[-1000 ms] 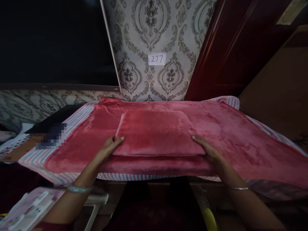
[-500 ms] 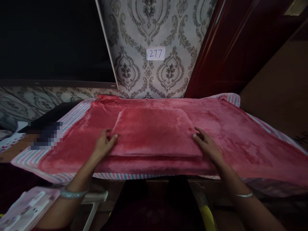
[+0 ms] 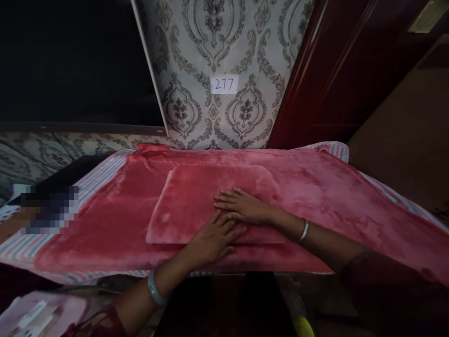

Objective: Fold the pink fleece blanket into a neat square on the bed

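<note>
Both hands flat, fingers spread, gripping nothing: left hand [image 3: 213,236] and right hand [image 3: 242,206] press the folded towel [image 3: 185,206], right at 1 o'clock of left, touching.

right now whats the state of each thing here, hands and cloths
left hand: open, flat, palm down on the folded red cloth
right hand: open, flat on the same cloth, fingers pointing left
folded red cloth: folded into a flat rectangle, lying on the red blanket
red blanket: spread out flat
striped sheet: spread under the blanket, edges showing
paper label 277: stuck on the wall
</note>
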The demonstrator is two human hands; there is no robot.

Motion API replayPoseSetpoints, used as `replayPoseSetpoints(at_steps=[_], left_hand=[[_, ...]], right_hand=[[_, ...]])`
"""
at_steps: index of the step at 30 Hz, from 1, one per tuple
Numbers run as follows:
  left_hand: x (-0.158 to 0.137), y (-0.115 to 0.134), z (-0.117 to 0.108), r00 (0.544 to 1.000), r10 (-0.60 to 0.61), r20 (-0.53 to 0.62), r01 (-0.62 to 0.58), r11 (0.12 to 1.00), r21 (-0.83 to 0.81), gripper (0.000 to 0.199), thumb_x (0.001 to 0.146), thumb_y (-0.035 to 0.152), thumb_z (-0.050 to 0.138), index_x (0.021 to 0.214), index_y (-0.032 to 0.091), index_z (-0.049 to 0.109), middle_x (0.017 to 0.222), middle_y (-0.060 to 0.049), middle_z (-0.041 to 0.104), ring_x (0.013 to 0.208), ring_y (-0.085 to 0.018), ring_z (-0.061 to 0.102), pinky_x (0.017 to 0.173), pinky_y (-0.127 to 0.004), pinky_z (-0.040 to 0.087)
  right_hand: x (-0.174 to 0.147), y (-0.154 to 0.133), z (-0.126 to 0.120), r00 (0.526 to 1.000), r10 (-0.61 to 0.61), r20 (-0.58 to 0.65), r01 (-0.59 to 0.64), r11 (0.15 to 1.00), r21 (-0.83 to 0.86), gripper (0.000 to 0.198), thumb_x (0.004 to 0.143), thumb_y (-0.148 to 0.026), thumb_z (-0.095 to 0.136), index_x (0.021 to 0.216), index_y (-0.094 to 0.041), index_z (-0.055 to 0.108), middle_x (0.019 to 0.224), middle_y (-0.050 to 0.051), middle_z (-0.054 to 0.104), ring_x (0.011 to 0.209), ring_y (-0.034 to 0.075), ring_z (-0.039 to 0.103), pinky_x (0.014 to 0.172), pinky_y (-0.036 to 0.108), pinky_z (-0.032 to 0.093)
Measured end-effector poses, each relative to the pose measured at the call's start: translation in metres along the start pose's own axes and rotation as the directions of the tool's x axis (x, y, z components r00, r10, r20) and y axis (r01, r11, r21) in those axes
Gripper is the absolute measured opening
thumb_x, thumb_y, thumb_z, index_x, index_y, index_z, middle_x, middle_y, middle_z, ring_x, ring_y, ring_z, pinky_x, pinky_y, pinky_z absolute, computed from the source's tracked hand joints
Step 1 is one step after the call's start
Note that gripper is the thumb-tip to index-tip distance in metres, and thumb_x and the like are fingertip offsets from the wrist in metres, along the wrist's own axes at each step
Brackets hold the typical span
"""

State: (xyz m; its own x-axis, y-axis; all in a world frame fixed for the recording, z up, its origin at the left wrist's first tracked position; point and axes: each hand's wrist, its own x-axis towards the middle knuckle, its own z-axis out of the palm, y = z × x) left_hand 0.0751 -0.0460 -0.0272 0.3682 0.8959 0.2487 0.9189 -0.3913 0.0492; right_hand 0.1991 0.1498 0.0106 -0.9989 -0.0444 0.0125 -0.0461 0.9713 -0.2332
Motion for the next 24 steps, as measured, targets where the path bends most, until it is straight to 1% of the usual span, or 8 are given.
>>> replayPoseSetpoints(at_steps=[2,4,7,10,15,19,22,24], left_hand=[[-0.003,-0.002,0.004,1.000,-0.005,0.011,0.005,1.000,0.029,0.063,0.097,0.040,0.060,0.156,0.029,0.041,0.163,-0.010,0.041,0.153,-0.029,0.031,0.127,-0.055,0.020],[-0.003,-0.002,0.006,1.000,-0.012,0.018,0.011,0.999,0.049,0.062,0.097,0.040,0.059,0.156,0.029,0.041,0.165,-0.010,0.037,0.154,-0.029,0.029,0.127,-0.054,0.019],[-0.003,-0.001,0.009,1.000,-0.021,-0.005,0.021,0.998,0.060,0.062,0.098,0.039,0.058,0.157,0.030,0.039,0.166,-0.008,0.036,0.155,-0.027,0.027,0.128,-0.051,0.017],[-0.004,0.000,0.011,0.999,-0.024,-0.035,0.026,0.997,0.071,0.061,0.099,0.039,0.056,0.157,0.030,0.039,0.166,-0.006,0.036,0.156,-0.025,0.027,0.128,-0.049,0.016],[-0.004,-0.001,0.010,0.999,-0.026,-0.029,0.029,0.996,0.088,0.061,0.099,0.038,0.056,0.157,0.030,0.039,0.166,-0.006,0.036,0.155,-0.026,0.027,0.128,-0.050,0.019],[-0.003,-0.003,0.008,1.000,-0.025,-0.016,0.026,0.998,0.065,0.059,0.100,0.039,0.055,0.157,0.030,0.040,0.166,-0.007,0.036,0.155,-0.027,0.028,0.126,-0.053,0.023],[-0.001,-0.003,0.006,1.000,-0.024,-0.014,0.024,0.999,0.046,0.057,0.100,0.038,0.055,0.155,0.029,0.043,0.166,-0.009,0.036,0.155,-0.028,0.029,0.126,-0.054,0.025],[0.001,-0.002,0.003,1.000,-0.023,-0.013,0.023,0.999,0.033,0.058,0.099,0.036,0.056,0.155,0.028,0.043,0.166,-0.010,0.036,0.155,-0.028,0.029,0.125,-0.054,0.026]], right_hand=[[0.003,0.027,-0.006,0.999,0.044,-0.009,-0.045,0.997,-0.060,0.061,0.106,-0.051,0.043,0.162,-0.033,0.029,0.169,0.004,0.025,0.158,0.026,0.016,0.126,0.059,0.009],[0.009,0.057,-0.013,0.987,0.155,-0.047,-0.160,0.980,-0.116,0.063,0.105,-0.052,0.045,0.162,-0.033,0.029,0.169,0.005,0.024,0.158,0.029,0.016,0.125,0.061,0.012],[0.018,0.097,-0.017,0.930,0.350,-0.112,-0.365,0.917,-0.163,0.061,0.106,-0.052,0.041,0.162,-0.033,0.031,0.168,0.008,0.026,0.156,0.033,0.022,0.122,0.063,0.019],[0.025,0.118,-0.011,0.887,0.436,-0.150,-0.457,0.875,-0.160,0.060,0.107,-0.052,0.035,0.163,-0.032,0.030,0.167,0.009,0.029,0.154,0.033,0.028,0.121,0.063,0.024],[0.023,0.117,-0.003,0.880,0.427,-0.206,-0.463,0.869,-0.177,0.061,0.107,-0.052,0.030,0.164,-0.030,0.027,0.168,0.009,0.028,0.154,0.032,0.028,0.121,0.060,0.025],[0.024,0.107,-0.013,0.867,0.472,-0.161,-0.494,0.855,-0.159,0.061,0.107,-0.050,0.030,0.164,-0.027,0.027,0.168,0.009,0.027,0.155,0.031,0.025,0.122,0.061,0.022],[0.019,0.089,-0.026,0.834,0.540,-0.116,-0.551,0.827,-0.111,0.062,0.107,-0.050,0.032,0.164,-0.026,0.029,0.169,0.010,0.025,0.156,0.032,0.022,0.124,0.060,0.017],[0.006,0.068,-0.031,0.813,0.576,-0.082,-0.581,0.812,-0.056,0.062,0.107,-0.052,0.031,0.164,-0.026,0.030,0.169,0.010,0.023,0.157,0.032,0.019,0.124,0.058,0.017]])
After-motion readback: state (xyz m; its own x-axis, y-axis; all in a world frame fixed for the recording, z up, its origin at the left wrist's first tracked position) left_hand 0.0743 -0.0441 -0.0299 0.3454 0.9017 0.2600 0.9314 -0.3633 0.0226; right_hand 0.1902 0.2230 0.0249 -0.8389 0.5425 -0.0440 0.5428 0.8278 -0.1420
